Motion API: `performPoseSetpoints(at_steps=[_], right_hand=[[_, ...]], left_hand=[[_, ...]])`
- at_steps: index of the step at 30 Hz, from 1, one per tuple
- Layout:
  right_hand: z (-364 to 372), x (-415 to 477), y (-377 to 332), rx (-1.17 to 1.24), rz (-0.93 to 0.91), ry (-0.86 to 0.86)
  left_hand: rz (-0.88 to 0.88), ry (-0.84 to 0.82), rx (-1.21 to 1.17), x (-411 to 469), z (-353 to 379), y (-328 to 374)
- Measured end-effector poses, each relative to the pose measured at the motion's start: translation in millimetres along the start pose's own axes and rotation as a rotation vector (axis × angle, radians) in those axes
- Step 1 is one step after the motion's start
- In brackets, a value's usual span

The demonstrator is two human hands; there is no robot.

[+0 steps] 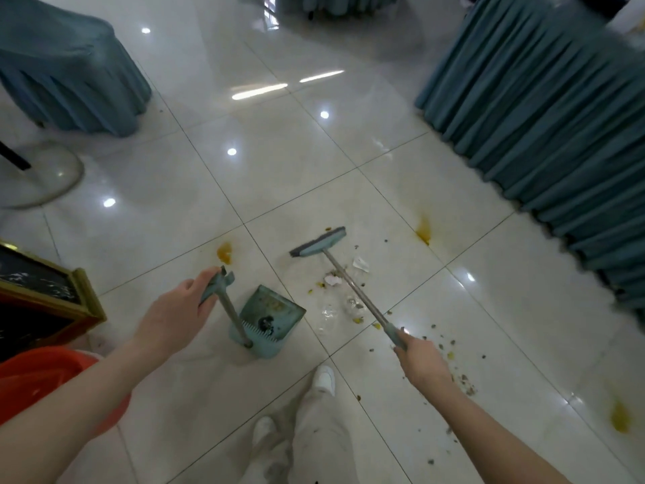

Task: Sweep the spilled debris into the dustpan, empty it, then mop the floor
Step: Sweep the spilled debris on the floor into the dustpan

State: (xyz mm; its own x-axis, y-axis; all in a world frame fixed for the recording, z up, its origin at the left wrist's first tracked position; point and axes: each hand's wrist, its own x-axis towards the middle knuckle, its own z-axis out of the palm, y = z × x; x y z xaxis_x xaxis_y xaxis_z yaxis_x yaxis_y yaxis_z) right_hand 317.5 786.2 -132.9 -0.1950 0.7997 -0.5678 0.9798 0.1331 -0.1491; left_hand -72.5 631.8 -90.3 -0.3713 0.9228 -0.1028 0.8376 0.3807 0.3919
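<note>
We wear pale, off-white trousers (316, 434), smudged with dark spots, and white shoes (324, 379), one nearer the dustpan (275, 309) than the other. Our forearms (104, 389), either side of the dustpan, are bare.

A banquet hall or restaurant dining room, by its dressing: a skirted table (544, 110) at right wears pleated teal cloth down to the floor, a draped table (69, 71) at left matches it, and a third skirt (335, 3) shows at the far edge. The floor (279, 151) is large glossy cream tile mirroring ceiling lights. A gold-framed panel (52, 291) stands near a round white base (52, 176). Yellow stains (423, 232) and spilled debris (335, 281) mark the aisle.
</note>
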Motion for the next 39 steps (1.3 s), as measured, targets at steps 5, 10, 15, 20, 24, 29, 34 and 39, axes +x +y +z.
performPoseSetpoints(at_steps=[5,10,15,20,24,29,34,39], right_hand=[[-42,85,-44,0.061,-0.047,0.056],[-65,166,-69,0.033,-0.067,0.053],[-58,213,-64,-0.001,-0.019,0.009],[-36,192,-33,0.001,0.021,-0.049],[-2,136,6,0.008,0.031,-0.028],[54,41,48,0.002,0.134,-0.069],[94,-48,67,-0.007,0.247,-0.164],[95,-94,75,0.082,0.267,-0.102]], left_hand=[[-0.021,-0.017,-0.005,28,1,13],[-0.055,-0.032,0.015,70,0,31],[-0.053,-0.017,-0.006,102,12,35],[-0.045,-0.035,0.026,110,21,37],[-0.016,-0.033,0.113,102,22,43],[-0.008,-0.062,0.130,73,20,35],[0.110,-0.016,0.098,39,19,27],[0.136,-0.022,0.086,15,16,34]])
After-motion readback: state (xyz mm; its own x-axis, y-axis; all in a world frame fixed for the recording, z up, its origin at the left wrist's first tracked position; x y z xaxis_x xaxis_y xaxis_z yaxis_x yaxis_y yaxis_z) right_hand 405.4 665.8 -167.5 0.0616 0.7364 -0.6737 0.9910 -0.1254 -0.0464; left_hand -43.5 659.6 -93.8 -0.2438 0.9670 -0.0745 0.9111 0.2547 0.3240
